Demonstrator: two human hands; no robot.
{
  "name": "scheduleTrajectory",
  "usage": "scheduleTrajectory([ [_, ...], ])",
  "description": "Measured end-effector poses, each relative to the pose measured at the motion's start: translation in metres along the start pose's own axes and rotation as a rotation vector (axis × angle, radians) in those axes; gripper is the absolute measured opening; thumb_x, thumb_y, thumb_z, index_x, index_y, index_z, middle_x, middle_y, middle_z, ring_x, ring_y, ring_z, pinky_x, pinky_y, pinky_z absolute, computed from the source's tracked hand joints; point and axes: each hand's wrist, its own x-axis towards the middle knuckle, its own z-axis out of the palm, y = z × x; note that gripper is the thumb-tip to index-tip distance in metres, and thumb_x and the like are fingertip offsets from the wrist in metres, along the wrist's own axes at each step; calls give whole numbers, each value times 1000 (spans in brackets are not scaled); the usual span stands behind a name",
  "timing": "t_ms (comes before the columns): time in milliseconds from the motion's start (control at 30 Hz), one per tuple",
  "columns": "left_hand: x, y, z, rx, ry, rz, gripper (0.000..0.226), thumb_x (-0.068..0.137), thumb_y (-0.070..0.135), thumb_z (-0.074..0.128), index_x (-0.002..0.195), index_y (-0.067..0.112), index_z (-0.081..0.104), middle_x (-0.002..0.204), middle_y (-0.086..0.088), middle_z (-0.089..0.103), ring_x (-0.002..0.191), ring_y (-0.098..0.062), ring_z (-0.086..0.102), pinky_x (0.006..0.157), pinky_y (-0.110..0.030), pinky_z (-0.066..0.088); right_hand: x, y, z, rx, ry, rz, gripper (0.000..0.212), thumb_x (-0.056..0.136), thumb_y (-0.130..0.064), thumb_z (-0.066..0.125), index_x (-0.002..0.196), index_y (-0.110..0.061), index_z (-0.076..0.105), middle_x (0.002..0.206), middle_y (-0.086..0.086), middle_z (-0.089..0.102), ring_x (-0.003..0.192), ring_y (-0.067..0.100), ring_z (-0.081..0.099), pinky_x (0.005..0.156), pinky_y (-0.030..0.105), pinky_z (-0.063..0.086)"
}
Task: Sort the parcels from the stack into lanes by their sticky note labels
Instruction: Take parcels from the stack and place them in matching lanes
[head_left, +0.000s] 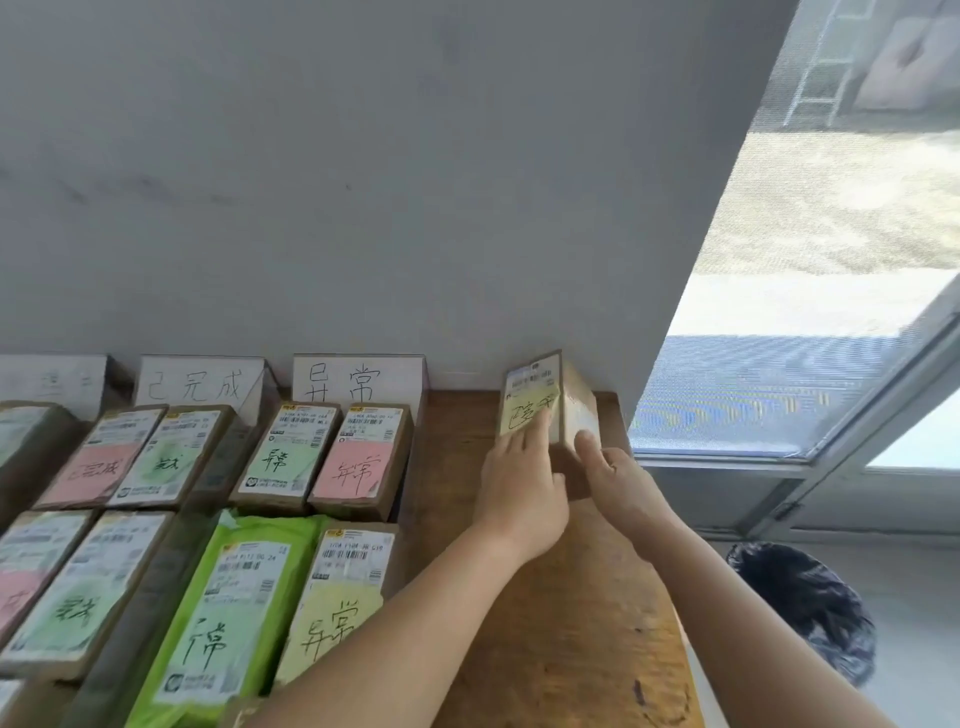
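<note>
Judging by its crisp edges, the small cardboard parcel (558, 415) at the far right of the wooden table (571, 623), against the wall (363, 182), looks stiff and light, with plain sides that should take a firm hold. I'd grip it by two opposite faces and keep off the loose yellow sticky note (527, 413). My left hand (522, 493) lies flat, fingers straight on that note; my right hand (621, 480) presses nearly straight fingers to the side face. Neither hand curls round it.
</note>
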Motion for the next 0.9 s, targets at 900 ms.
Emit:
scheduleTrajectory([
  [900, -24, 18, -49, -301, 221, -197, 39, 90, 39, 59, 125, 24, 47, 123, 9, 51, 100, -2, 48, 68, -6, 35, -38, -32, 4, 209, 260, -207, 22, 93, -21, 37, 97, -19, 60, 78, -4, 62, 68, 19, 52, 63, 32, 39],
])
